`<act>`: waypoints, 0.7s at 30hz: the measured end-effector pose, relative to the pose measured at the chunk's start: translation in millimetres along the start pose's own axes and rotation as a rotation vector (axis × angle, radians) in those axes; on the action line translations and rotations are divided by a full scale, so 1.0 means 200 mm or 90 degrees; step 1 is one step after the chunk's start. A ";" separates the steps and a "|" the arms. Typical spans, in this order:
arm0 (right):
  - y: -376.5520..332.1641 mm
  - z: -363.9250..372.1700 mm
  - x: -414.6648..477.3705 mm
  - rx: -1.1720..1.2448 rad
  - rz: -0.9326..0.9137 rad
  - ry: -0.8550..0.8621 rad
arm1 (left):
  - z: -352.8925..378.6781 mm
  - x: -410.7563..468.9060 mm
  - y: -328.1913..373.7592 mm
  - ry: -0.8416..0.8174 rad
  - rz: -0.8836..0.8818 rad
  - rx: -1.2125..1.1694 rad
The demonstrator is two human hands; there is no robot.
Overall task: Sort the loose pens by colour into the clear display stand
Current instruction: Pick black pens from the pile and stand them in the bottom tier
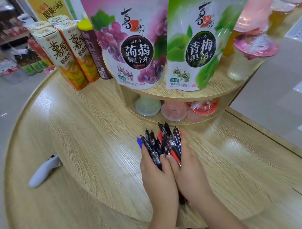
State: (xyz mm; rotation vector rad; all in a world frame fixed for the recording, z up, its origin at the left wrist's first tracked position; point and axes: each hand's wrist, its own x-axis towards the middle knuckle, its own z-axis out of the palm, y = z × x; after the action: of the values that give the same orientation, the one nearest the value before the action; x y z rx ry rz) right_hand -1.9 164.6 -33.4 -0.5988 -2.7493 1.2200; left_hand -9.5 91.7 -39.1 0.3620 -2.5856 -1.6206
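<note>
**Round wood display in a snack shop**

Light wood-grain worktop, curved with a raised rim and patches of glare from overhead light. A round two-tier shelf sits on it, with a purple grape jelly pouch and a green plum jelly pouch up top and jelly cups tucked underneath. Tall snack boxes stand to the left. A white controller lies near the rim. Grey floor, bottled drinks blurry at far left.
</note>
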 end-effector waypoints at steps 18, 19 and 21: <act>-0.11 -0.04 -0.02 0.348 0.000 -0.037 | -0.06 0.03 0.14 -0.142 -0.154 -0.332; -0.12 -0.04 -0.03 0.361 0.005 -0.039 | -0.06 0.02 0.15 -0.145 -0.158 -0.337; -0.12 -0.05 -0.03 0.382 0.014 -0.046 | -0.07 0.01 0.16 -0.142 -0.166 -0.345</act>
State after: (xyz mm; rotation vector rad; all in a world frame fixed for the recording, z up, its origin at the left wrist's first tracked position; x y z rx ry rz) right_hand -1.3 153.5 -8.3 -0.5185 -2.2351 1.9745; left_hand -15.0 92.9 -4.3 0.5115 -2.1642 -2.4841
